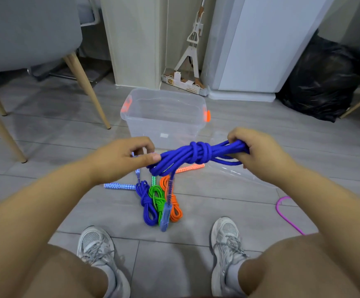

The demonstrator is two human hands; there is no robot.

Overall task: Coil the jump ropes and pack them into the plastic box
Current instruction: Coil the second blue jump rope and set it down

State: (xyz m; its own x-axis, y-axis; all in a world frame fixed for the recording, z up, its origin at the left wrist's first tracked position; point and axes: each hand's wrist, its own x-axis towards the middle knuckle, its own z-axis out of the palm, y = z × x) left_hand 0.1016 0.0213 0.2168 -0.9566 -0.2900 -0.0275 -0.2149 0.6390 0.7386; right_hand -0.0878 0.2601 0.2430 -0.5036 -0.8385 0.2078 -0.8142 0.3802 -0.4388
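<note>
A blue jump rope (196, 154), coiled and knotted in the middle, hangs between my hands above the floor. My right hand (254, 150) grips its right end. My left hand (129, 157) pinches its left end. One blue handle (165, 214) dangles below the bundle. On the floor lie three knotted bundles: a blue rope (147, 204), a green rope (156, 198) and an orange rope (174, 206). The clear plastic box (164, 117) with orange latches stands open just beyond my hands, with nothing inside.
The box's clear lid (237, 171) lies on the floor to the right. A pink rope (286, 214) trails at right. A grey chair (24, 39) with wooden legs stands at left, a black bag (323, 78) at back right. My shoes (226, 250) are below.
</note>
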